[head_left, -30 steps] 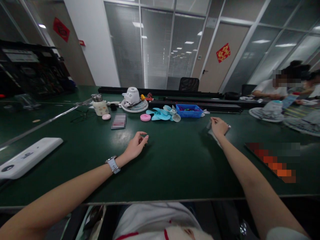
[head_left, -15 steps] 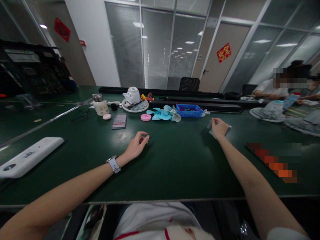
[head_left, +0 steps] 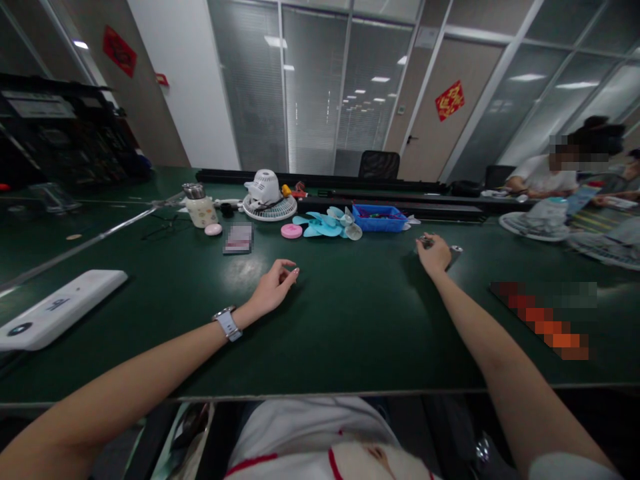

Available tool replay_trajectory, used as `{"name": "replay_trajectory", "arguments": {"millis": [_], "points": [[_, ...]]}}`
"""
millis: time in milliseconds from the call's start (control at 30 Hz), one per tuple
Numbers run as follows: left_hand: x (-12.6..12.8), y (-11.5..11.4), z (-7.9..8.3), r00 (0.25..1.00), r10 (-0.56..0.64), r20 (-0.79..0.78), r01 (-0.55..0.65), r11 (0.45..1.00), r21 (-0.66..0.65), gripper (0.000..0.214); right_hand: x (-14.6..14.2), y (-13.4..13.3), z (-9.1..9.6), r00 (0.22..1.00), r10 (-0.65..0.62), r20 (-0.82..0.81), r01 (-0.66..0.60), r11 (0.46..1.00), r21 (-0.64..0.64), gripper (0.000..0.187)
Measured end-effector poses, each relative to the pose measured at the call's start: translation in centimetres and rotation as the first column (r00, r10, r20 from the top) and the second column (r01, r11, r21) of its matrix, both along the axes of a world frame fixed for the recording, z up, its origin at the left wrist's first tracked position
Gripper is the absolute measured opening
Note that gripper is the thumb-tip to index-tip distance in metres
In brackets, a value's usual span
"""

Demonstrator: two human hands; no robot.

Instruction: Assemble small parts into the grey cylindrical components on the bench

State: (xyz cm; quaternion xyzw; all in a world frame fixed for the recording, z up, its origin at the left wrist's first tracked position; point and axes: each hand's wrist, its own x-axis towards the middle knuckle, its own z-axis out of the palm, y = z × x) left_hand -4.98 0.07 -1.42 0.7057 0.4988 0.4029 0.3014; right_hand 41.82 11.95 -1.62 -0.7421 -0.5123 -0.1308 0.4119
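My left hand (head_left: 274, 287) rests on the green table (head_left: 350, 320), fingers loosely curved and apart, with nothing in it. A watch with a pale strap (head_left: 229, 325) is on that wrist. Farther off to the right, my right hand (head_left: 435, 255) is closed, with small shiny greyish bits (head_left: 425, 241) showing at its fingertips, too small to name. Just behind that hand, a grey cylinder-like end (head_left: 456, 251) pokes out, mostly covered. Closest to the left hand are a pink round disc (head_left: 291, 231) and light-blue fan blades (head_left: 323, 224).
A blue basket (head_left: 380, 219), a white fan part (head_left: 269, 207) and a cream bottle (head_left: 200, 208) line the back. A white oblong device (head_left: 65, 308) lies at left, a blurred orange-red item (head_left: 545, 323) at right. Another person (head_left: 543, 175) sits far right.
My right hand has shifted slightly left and turned, and shiny bits now show at its fingertips. The left hand keeps its place on the table.
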Motion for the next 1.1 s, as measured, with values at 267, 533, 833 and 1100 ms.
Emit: {"name": "replay_trajectory", "arguments": {"millis": [267, 533, 833, 1100], "points": [[0.0, 0.1, 0.0, 0.999, 0.014, -0.036, -0.014, 1.0, -0.002, 0.04, -0.7, -0.1, -0.4, 0.991, -0.041, 0.13, 0.063, 0.984, -0.166, 0.048], [-0.1, 0.2, -0.3, 0.999, -0.007, -0.053, 0.008, 1.0, 0.013, 0.04, -0.7, -0.3, -0.3, 0.997, -0.062, 0.043, 0.067, 0.989, -0.133, 0.057], [0.0, 0.0, -0.2, 0.999, -0.018, -0.051, 0.019, 1.0, 0.021, 0.041, -3.3, -0.6, 0.7, 0.982, 0.05, -0.182, -0.068, 0.993, -0.093, 0.047], [0.4, -1.5, 1.4, 0.991, -0.08, -0.104, 0.094, 0.986, 0.135, 0.041, -19.7, -9.3, 1.8, 0.44, 0.825, -0.356, -0.878, 0.478, 0.025, 0.045]]}}
